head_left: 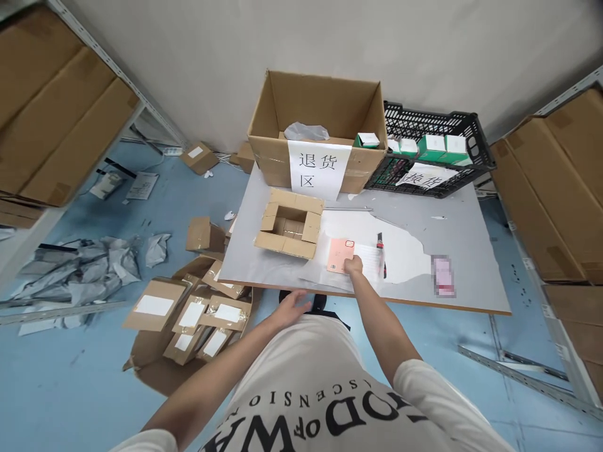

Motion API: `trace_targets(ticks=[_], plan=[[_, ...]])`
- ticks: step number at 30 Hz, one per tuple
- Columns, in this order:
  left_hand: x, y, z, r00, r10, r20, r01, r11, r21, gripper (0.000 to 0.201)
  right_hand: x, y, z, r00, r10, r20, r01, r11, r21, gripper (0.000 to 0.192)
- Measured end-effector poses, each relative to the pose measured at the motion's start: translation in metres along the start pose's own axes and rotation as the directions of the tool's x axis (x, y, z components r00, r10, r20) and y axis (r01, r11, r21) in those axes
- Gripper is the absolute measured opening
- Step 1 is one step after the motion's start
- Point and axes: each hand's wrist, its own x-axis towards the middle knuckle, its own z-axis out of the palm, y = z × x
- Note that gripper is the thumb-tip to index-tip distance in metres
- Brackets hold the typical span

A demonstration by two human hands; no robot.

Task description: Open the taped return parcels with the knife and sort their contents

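Right hand reaches out over the near edge of the surface and pinches the lower right corner of a flat pink card-like packet; fingers closed on that corner. The packet lies flat on white sheets of paper spread across the middle of the surface. Printed markings on the packet are too small to read.

Left hand is released, fingers loosely spread, holding nothing. It hovers just below the near edge of the surface, in front of the person's white shirt; whether it touches the edge cannot be told.

Just left of the packet stands a small open cardboard box, flaps folded outward. A red-and-black utility knife lies on the paper just right of the right hand. Further right is a small blurred pink object.

At the far edge sits a large open carton with a white paper sign taped to its front. Beside it, to the right, is a black plastic crate holding green-and-white boxes.

On the blue floor to the left are a heap of small labelled parcels and crumpled grey mailer bags.
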Motion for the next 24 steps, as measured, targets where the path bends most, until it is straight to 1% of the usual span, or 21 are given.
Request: trace_targets(ticks=[1,3,5,6,7,8,10,12,14,15,16,17,19,20,21,22,23,24], plan=[[0.0,0.007,0.002,0.999,-0.004,0.052,0.005,1.0,-0.02,0.048,-0.003,-0.002,-0.006,0.999,-0.04,0.009,0.039,0.999,0.032,0.026],[0.003,0.025,0.011,0.993,0.027,0.114,-0.022,0.999,-0.046,0.05,-0.013,-0.008,-0.021,0.993,-0.115,-0.001,0.115,0.99,0.083,0.025],[0.011,0.048,0.024,0.986,0.112,0.12,-0.104,0.992,-0.07,0.05,-0.029,-0.016,-0.04,0.977,-0.208,-0.04,0.211,0.97,0.119,0.03],[0.015,0.06,0.031,0.98,0.164,0.116,-0.154,0.984,-0.09,0.052,-0.04,-0.022,-0.05,0.96,-0.27,-0.07,0.277,0.952,0.129,0.031],[0.02,0.072,0.039,0.972,0.213,0.105,-0.2,0.973,-0.115,0.056,-0.052,-0.027,-0.059,0.932,-0.347,-0.103,0.358,0.925,0.13,0.032],[0.023,0.084,0.046,0.962,0.254,0.098,-0.239,0.961,-0.142,0.061,-0.066,-0.033,-0.067,0.89,-0.432,-0.147,0.449,0.886,0.118,0.032],[0.028,0.105,0.058,0.942,0.325,0.087,-0.299,0.928,-0.221,0.069,-0.096,-0.044,-0.078,0.783,-0.587,-0.205,0.606,0.794,0.043,0.029],[0.027,0.117,0.066,0.909,0.407,0.089,-0.36,0.874,-0.327,0.068,-0.126,-0.052,-0.079,0.669,-0.717,-0.193,0.728,0.685,-0.02,0.029],[0.022,0.122,0.067,0.885,0.462,0.061,-0.397,0.814,-0.424,0.06,-0.152,-0.057,-0.075,0.567,-0.808,-0.157,0.811,0.582,-0.065,0.033],[0.018,0.122,0.066,0.887,0.461,0.036,-0.393,0.793,-0.465,0.057,-0.162,-0.059,-0.072,0.529,-0.838,-0.134,0.836,0.542,-0.083,0.036],[0.014,0.122,0.063,0.899,0.438,0.012,-0.372,0.778,-0.506,0.054,-0.171,-0.06,-0.069,0.501,-0.858,-0.108,0.854,0.511,-0.098,0.04],[0.011,0.121,0.06,0.917,0.399,-0.011,-0.34,0.766,-0.545,0.052,-0.179,-0.06,-0.068,0.479,-0.875,-0.075,0.869,0.484,-0.102,0.043],[0.006,0.121,0.05,0.947,0.32,-0.032,-0.27,0.736,-0.621,0.049,-0.188,-0.059,-0.069,0.435,-0.9,0.011,0.899,0.434,-0.058,0.046],[0.004,0.122,0.044,0.955,0.294,-0.037,-0.247,0.719,-0.649,0.048,-0.19,-0.059,-0.073,0.425,-0.905,0.028,0.905,0.425,-0.02,0.045],[0.003,0.123,0.038,0.961,0.275,-0.042,-0.231,0.706,-0.67,0.046,-0.19,-0.058,-0.078,0.433,-0.901,0.011,0.901,0.433,0.016,0.042],[0.002,0.125,0.032,0.964,0.26,-0.044,-0.22,0.698,-0.682,0.045,-0.188,-0.058,-0.084,0.464,-0.885,-0.034,0.886,0.462,0.046,0.039],[0.001,0.128,0.026,0.968,0.249,-0.037,-0.206,0.695,-0.689,0.044,-0.184,-0.057,-0.091,0.517,-0.851,-0.089,0.856,0.512,0.075,0.038],[0.0,0.13,0.021,0.971,0.239,-0.02,-0.186,0.697,-0.692,0.044,-0.178,-0.057,-0.097,0.587,-0.799,-0.133,0.81,0.575,0.117,0.04]])
